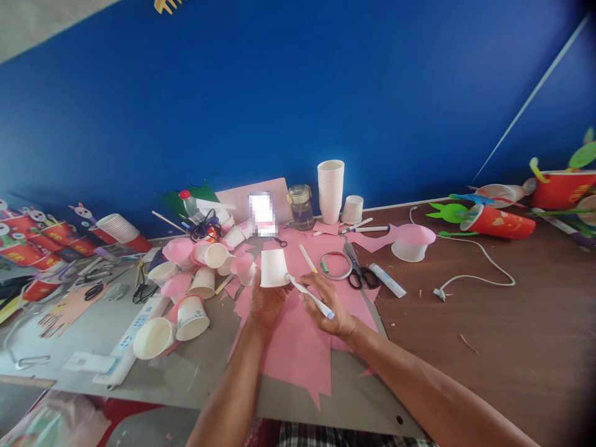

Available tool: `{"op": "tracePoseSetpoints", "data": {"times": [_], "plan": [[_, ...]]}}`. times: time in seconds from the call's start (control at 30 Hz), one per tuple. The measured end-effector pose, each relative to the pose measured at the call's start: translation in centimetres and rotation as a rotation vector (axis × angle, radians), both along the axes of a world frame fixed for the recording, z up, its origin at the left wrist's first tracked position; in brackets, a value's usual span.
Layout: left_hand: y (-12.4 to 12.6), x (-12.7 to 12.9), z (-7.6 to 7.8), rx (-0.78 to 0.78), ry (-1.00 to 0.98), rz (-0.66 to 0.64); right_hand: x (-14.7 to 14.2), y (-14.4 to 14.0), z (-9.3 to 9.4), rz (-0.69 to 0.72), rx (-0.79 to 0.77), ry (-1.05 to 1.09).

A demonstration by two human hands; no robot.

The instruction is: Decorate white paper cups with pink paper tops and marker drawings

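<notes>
My left hand [267, 299] holds a white paper cup [274, 268] upside down, its narrow end up, over the pink paper. In my right hand [326, 304] is a white marker [314, 298] with a blue end pointing toward me; its other end is at the cup's right side. Whether the tip touches the cup I cannot tell. Beneath both hands lie sheets of pink paper [298, 354] with jagged cut edges. Black-handled scissors [363, 273] and a roll of clear tape [336, 266] lie just right of my hands.
A tall stack of white cups [330, 192] stands by the wall beside a glass jar [300, 208]. Several cups with pink paper [192, 316] crowd the left. A glue stick [387, 280], a white cable [488, 261] and a red cup [503, 221] lie on the right.
</notes>
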State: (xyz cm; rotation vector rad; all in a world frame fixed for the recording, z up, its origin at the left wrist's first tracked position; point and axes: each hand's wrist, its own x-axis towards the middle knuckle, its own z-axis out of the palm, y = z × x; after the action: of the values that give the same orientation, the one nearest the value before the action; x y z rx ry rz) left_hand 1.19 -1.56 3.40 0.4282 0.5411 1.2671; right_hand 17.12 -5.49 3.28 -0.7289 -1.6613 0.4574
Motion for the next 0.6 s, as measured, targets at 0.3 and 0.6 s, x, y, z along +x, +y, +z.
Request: {"op": "tracePoseSetpoints", "data": {"times": [0.3, 0.6], "plan": [[0.1, -0.1, 0.0, -0.039, -0.007, 0.029, 0.0, 0.1, 0.1, -0.006, 0.036, 0.043], [-0.6, 1.1, 1.3, -0.087, 0.012, 0.035, 0.0, -0.1, 0.4, 0.031, 0.031, 0.019]]}}
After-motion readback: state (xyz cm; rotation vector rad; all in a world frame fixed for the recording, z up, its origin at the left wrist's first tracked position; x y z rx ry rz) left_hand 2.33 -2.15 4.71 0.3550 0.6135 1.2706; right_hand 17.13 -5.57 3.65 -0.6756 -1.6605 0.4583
